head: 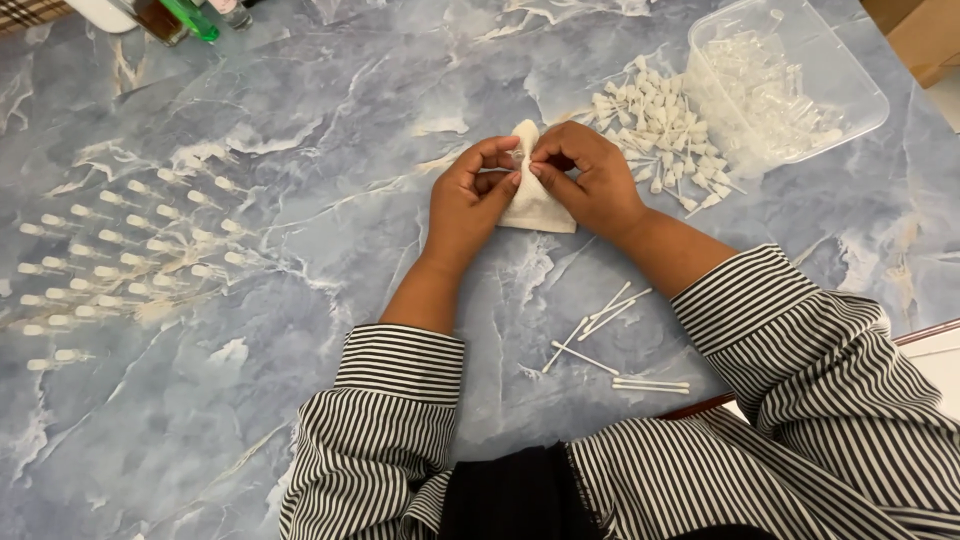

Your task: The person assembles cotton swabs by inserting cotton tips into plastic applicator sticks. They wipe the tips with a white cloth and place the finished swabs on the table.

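Marbled blue table [300, 120] carried everything; near its middle, the left hand [470, 200] and right hand [590, 180] both pinched a small white cloth [535, 205], apparently wiping something tiny. Next seemingly called for a piece from the far-right pile of white-tipped parts [660, 130].

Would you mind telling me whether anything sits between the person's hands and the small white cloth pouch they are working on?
Nothing visible does. The left hand and right hand both already pinch the top of the white pouch directly. The pile of white plastic pieces lies off to the right, and the thin white sticks lie nearer the person.
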